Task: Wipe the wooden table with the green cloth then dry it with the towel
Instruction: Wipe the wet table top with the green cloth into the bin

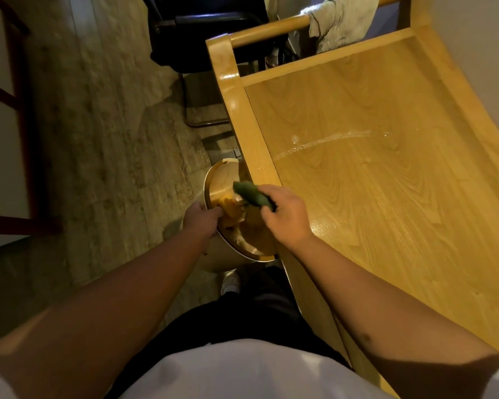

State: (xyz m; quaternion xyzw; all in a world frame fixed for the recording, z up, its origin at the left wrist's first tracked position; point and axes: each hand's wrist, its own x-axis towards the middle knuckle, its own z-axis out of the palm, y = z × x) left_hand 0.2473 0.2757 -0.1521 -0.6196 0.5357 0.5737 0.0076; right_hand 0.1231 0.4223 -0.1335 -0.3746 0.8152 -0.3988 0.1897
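Observation:
The wooden table (372,174) fills the right side, with a wet streak and drops across its middle. My right hand (285,217) is closed around the green cloth (251,194), held at the table's left edge above a round bin (213,182). My left hand (200,220) grips the bin's left rim, tilting its opening toward the table. Inside the bin lie yellowish scraps. A pale towel (340,21) hangs over the round wooden rail at the table's far end.
A dark chair (208,30) stands beyond the table's far left corner. A dark red frame (20,110) stands on the tiled floor at left. My legs and a white shoe (231,282) are below the bin.

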